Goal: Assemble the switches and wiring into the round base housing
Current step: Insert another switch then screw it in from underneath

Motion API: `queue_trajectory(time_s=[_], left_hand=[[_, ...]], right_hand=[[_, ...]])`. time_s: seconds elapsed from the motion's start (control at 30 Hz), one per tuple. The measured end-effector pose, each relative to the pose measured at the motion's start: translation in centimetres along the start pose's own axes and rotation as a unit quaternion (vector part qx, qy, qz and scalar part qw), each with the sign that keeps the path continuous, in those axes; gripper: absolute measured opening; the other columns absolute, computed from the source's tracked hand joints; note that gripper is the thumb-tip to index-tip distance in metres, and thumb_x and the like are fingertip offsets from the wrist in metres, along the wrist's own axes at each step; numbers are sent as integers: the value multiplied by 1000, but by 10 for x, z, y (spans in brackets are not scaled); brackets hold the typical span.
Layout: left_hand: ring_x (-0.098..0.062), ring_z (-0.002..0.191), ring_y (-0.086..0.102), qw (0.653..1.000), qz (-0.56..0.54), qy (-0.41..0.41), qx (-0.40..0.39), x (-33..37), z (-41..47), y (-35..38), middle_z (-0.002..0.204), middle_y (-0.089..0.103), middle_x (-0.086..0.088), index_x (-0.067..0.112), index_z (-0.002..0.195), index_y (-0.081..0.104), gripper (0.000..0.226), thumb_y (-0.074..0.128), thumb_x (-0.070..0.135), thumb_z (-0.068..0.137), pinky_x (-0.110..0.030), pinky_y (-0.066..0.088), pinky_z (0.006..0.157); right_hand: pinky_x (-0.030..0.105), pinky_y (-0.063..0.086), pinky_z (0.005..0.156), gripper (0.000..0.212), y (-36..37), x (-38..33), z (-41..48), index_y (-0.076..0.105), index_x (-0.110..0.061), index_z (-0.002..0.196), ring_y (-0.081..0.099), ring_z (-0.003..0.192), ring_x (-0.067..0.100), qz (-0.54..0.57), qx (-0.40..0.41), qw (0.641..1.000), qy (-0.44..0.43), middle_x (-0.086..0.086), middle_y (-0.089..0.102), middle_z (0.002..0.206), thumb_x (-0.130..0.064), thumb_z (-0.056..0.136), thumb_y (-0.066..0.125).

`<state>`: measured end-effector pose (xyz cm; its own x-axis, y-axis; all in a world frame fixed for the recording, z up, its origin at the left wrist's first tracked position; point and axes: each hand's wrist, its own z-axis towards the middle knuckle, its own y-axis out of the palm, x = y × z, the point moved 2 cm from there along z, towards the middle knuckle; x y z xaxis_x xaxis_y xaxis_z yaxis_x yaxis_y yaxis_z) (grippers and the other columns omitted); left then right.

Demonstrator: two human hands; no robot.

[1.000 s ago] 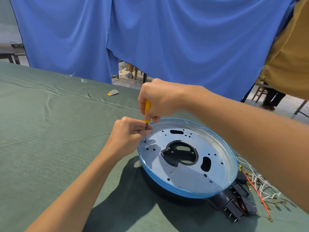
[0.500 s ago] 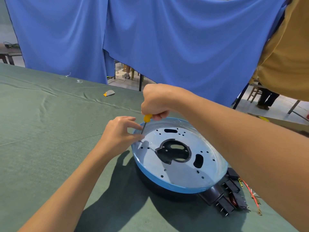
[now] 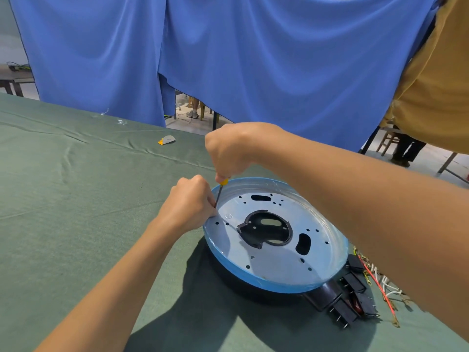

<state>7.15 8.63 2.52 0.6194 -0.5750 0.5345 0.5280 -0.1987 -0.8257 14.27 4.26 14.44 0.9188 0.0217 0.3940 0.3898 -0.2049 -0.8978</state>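
Gripping the yellow handle of a screwdriver (image 3: 223,182) in a closed fist, the person's right hand (image 3: 233,151) holds the tool nearly upright over the far-left edge of the round base housing (image 3: 279,285), its thin shaft slanting down towards a hole in the pale metal plate. The left hand (image 3: 187,207) curls in from the side, fingertips pinched around the lower shaft just above the plate, apparently to steady the tip. Whether a screw sits beneath them cannot be told, since the fingers hide the spot.

The housing lies flat on the green cloth (image 3: 76,199) directly in front of the worker. Its dished face is up, which leaves the mounting holes and the black fitting (image 3: 266,229) at its centre reachable from above.

A cluster of black switches (image 3: 352,283) rests on the cloth just beside the housing's near-right edge. Red and white wires (image 3: 380,285) trail off from them under the right forearm. None of these parts is inside the housing yet, which suggests the assembly is at an early stage and they are parked within reach for later.

Well apart, a grey-and-orange scrap (image 3: 167,140) lies near the table's far edge, below a hanging blue curtain (image 3: 253,59). A person in a mustard top (image 3: 436,72) stands at the right.
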Motion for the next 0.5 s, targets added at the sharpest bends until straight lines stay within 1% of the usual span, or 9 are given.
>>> queue_trajectory(time_s=[0.03,0.1,0.17,0.2,0.23,0.27,0.33,0.43,0.5], left_hand=[[-35,79,60,1000,-3,1,3,0,0,1,76,66,-13,16,76,79,2,79,14,76,-28,40,59],[-34,79,59,1000,-10,3,8,0,0,2,75,66,-12,16,75,78,2,80,15,76,-28,39,59],[-33,78,59,1000,-14,0,11,0,1,2,74,66,-11,16,75,78,3,82,17,75,-28,39,60],[-32,78,59,1000,-12,-1,10,0,1,2,74,66,-11,16,75,78,5,82,18,75,-29,39,60],[-33,79,59,1000,-11,-3,9,0,2,2,76,66,-11,15,75,77,6,83,19,74,-29,40,60],[-33,79,59,1000,-10,-5,9,0,2,2,78,66,-12,15,75,77,8,83,20,74,-30,41,61],[-33,81,59,1000,-4,-8,7,1,3,3,81,66,-11,15,76,75,11,84,22,74,-32,40,62],[-32,85,57,1000,5,-1,-1,2,5,1,84,67,-9,15,76,74,15,84,25,72,-31,40,64],[-31,85,58,1000,3,0,-5,2,6,0,82,67,-8,15,75,74,15,85,25,72,-31,40,64]], right_hand=[[25,31,44,32,-1,-1,0,53,-14,68,53,66,15,-20,2,1000,-11,-4,53,67,-32,93,61],[26,30,48,36,-3,-1,-3,45,-19,64,46,67,14,-46,20,998,-42,-6,46,64,-30,93,62],[27,29,52,44,-5,-1,-8,33,-24,62,38,70,16,-41,34,996,-69,-7,40,63,-27,92,64],[26,28,52,44,-6,-1,-10,32,-25,62,36,71,16,-39,39,995,-80,-9,37,64,-27,91,65],[25,27,51,38,-6,-2,-12,39,-25,64,35,69,15,-43,47,994,-92,-11,34,65,-26,91,65],[25,27,50,27,-6,-4,-14,51,-23,68,35,67,15,-49,55,991,-108,-14,32,65,-25,91,65],[24,31,47,3,-6,-4,-14,70,-18,85,38,61,12,-41,69,989,-128,-15,36,64,-18,88,69],[23,39,48,13,-7,-2,-12,76,-19,93,42,58,5,-7,68,989,-132,-15,49,69,-13,83,72],[18,38,48,15,-8,-1,-10,77,-21,96,40,59,0,-10,65,989,-132,-22,42,68,-15,83,73]])
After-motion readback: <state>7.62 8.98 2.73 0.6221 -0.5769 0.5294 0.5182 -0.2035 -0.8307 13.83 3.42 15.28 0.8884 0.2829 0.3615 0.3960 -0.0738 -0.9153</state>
